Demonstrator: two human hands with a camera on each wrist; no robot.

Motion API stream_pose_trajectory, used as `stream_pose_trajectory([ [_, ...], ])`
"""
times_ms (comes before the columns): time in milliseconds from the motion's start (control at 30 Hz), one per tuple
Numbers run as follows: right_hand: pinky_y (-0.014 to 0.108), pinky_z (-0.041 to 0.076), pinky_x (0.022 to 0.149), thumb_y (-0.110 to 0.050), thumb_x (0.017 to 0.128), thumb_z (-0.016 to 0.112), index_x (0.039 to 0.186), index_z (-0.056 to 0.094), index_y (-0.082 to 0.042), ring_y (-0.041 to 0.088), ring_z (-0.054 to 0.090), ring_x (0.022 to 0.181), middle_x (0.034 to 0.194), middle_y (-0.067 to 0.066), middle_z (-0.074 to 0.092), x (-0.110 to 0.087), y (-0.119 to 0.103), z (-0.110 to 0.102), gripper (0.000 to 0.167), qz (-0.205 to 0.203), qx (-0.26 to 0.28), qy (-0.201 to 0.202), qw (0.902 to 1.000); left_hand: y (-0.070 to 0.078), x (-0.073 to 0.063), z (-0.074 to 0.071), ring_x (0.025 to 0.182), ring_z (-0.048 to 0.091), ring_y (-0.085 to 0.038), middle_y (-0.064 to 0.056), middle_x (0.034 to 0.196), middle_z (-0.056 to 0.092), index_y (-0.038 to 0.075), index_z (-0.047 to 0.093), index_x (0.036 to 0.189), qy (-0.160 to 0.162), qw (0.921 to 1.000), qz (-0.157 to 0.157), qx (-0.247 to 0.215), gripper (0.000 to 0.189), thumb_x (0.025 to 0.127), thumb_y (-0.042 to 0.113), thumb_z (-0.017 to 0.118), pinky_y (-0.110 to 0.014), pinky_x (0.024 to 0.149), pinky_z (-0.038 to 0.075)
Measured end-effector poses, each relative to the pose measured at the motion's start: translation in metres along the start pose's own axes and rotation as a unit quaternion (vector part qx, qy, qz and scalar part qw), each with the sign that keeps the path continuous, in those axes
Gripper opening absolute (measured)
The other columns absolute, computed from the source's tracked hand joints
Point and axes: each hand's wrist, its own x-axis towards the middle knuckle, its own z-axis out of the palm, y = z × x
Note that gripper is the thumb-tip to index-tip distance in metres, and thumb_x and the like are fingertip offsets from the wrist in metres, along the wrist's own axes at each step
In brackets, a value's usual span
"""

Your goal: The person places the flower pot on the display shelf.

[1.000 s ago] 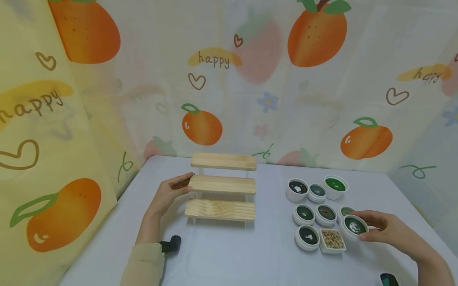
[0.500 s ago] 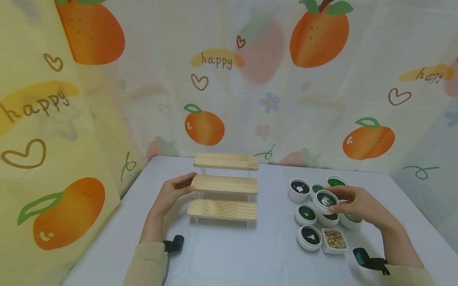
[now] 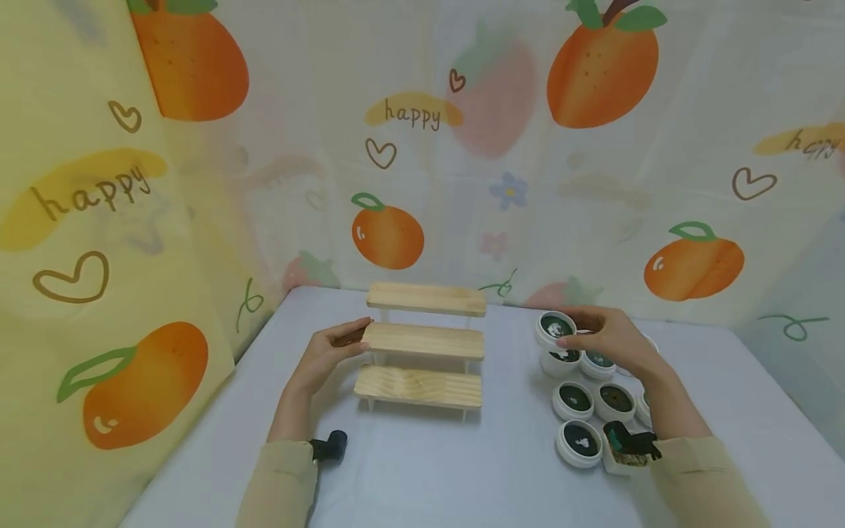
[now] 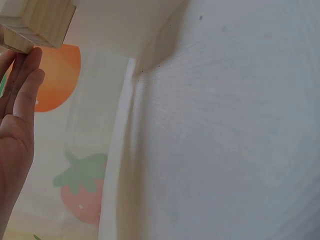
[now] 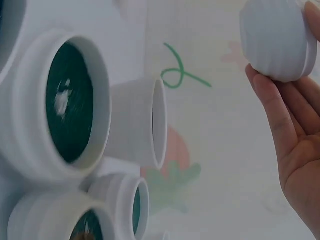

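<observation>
My right hand (image 3: 610, 341) pinches a small round white cup (image 3: 553, 330) with a dark green top and a white mark. It is lifted above another white cup (image 3: 556, 365) at the back left of a cluster. In the right wrist view, my thumb and fingers hold the white cup (image 5: 275, 42) by its ridged side. My left hand (image 3: 328, 356) has thumb and fingers at the left end of the middle board of a three-step wooden stand (image 3: 422, 341). The left wrist view shows fingertips touching a wooden board (image 4: 42, 22); the thumb is unclear there.
Several white cups with dark green or brown tops, among them this one (image 3: 579, 444), stand on the white table (image 3: 422, 469) at the right. A square white dish (image 3: 618, 463) of tan bits is partly behind my right wrist camera. A fruit-printed cloth (image 3: 304, 147) hangs behind.
My right hand has carried the cup from the cluster's right side leftward and back, over the other cups. My left hand stays at the stand. The head view has turned slightly left.
</observation>
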Motion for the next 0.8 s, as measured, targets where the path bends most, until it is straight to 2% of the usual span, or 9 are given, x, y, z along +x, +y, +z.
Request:
stream_pose_trajectory([
  [67, 0.05, 0.051, 0.101, -0.042, 0.086, 0.074, 0.14, 0.056, -0.016, 0.034, 0.058, 0.127, 0.14, 0.013, 0.061, 0.008, -0.004, 0.004, 0.062, -0.003, 0.01, 0.002, 0.9999, 0.0, 0.0, 0.001, 0.111, 0.062, 0.007, -0.017, 0.143, 0.057, 0.007, 0.056, 0.14, 0.001, 1.0, -0.006, -0.001, 0.059, 0.086, 0.019, 0.076, -0.012, 0.093, 0.05],
  [133, 0.05, 0.051, 0.102, -0.043, 0.086, 0.074, 0.139, 0.057, -0.018, 0.033, 0.06, 0.124, 0.138, 0.011, 0.062, 0.017, -0.007, 0.007, 0.06, -0.006, 0.02, 0.008, 0.9997, 0.0, 0.0, 0.002, 0.111, 0.062, 0.006, -0.016, 0.143, 0.058, 0.008, 0.056, 0.14, 0.003, 1.0, -0.008, 0.002, 0.059, 0.086, 0.02, 0.077, -0.012, 0.093, 0.05],
  [267, 0.044, 0.052, 0.1, -0.046, 0.085, 0.075, 0.137, 0.058, -0.022, 0.019, 0.064, 0.113, 0.133, 0.008, 0.065, 0.034, -0.016, 0.013, 0.06, -0.006, 0.045, 0.022, 0.9987, 0.001, 0.0, 0.002, 0.112, 0.062, 0.006, -0.014, 0.142, 0.058, 0.009, 0.056, 0.14, 0.005, 0.9999, -0.011, 0.007, 0.059, 0.086, 0.021, 0.077, -0.012, 0.094, 0.049],
  [433, 0.041, 0.054, 0.098, -0.044, 0.083, 0.078, 0.137, 0.058, -0.019, 0.008, 0.065, 0.107, 0.133, 0.009, 0.065, 0.053, -0.038, 0.019, 0.063, -0.01, 0.08, 0.027, 0.9964, 0.001, 0.0, 0.003, 0.113, 0.061, 0.006, -0.015, 0.144, 0.057, 0.009, 0.056, 0.14, 0.005, 0.9999, -0.013, 0.007, 0.058, 0.086, 0.02, 0.076, -0.011, 0.094, 0.049],
  [600, 0.032, 0.056, 0.09, -0.04, 0.082, 0.079, 0.135, 0.06, -0.018, 0.012, 0.067, 0.108, 0.13, 0.01, 0.067, 0.073, -0.062, 0.03, 0.06, -0.023, 0.104, 0.022, 0.9941, 0.003, -0.001, 0.003, 0.112, 0.061, 0.006, -0.015, 0.143, 0.058, 0.011, 0.056, 0.14, 0.006, 0.9999, -0.011, 0.011, 0.058, 0.086, 0.022, 0.077, -0.012, 0.094, 0.049],
  [700, 0.033, 0.054, 0.092, -0.038, 0.082, 0.08, 0.133, 0.062, -0.017, 0.02, 0.066, 0.114, 0.128, 0.01, 0.068, 0.083, -0.076, 0.039, 0.059, -0.032, 0.11, 0.017, 0.9933, 0.003, 0.0, 0.003, 0.112, 0.062, 0.005, -0.016, 0.142, 0.058, 0.01, 0.056, 0.14, 0.005, 0.9999, -0.009, 0.013, 0.059, 0.086, 0.022, 0.076, -0.012, 0.094, 0.049],
  [800, 0.039, 0.053, 0.098, -0.036, 0.081, 0.081, 0.131, 0.064, -0.016, 0.024, 0.066, 0.116, 0.127, 0.01, 0.069, 0.093, -0.092, 0.052, 0.056, -0.046, 0.119, 0.007, 0.9918, 0.002, -0.003, 0.002, 0.111, 0.062, 0.005, -0.016, 0.141, 0.059, 0.01, 0.057, 0.14, 0.01, 0.9998, -0.011, 0.015, 0.058, 0.087, 0.022, 0.076, -0.012, 0.094, 0.049],
])
